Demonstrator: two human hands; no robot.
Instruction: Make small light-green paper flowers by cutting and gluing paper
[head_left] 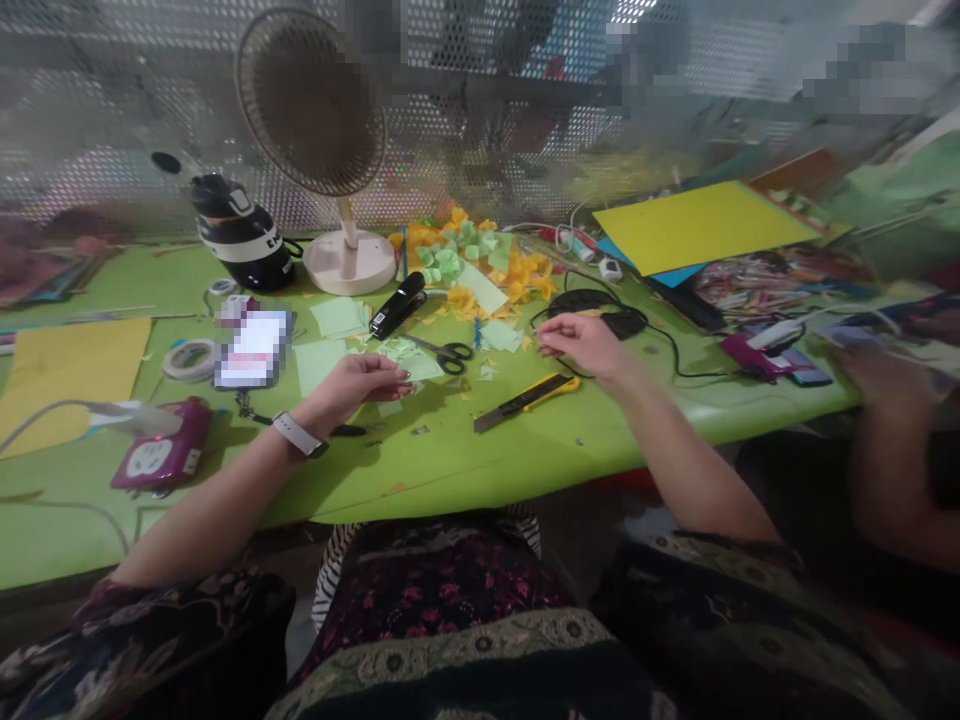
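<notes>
My left hand [358, 386] hovers over the green table, its thumb and fingertips pinched together. Whatever is between them, if anything, is too small to name. Pale green paper pieces [322, 368], a black stapler [398, 304] and dark scissors [452, 357] lie just beyond it. My right hand [579, 340] is raised near a coiled black cable [592, 302], fingers also drawn together in a pinch, with their content hidden. Between the hands rests a yellow utility knife [527, 402], near a small blue item [477, 333].
Orange and green paper flowers [469, 255] are heaped at the back. A fan [349, 260], a black bottle [247, 240], a phone [253, 348], tape [189, 360] and a power strip [161, 445] occupy the left. Yellow sheets [705, 228] and another person's arm [892, 400] are at right.
</notes>
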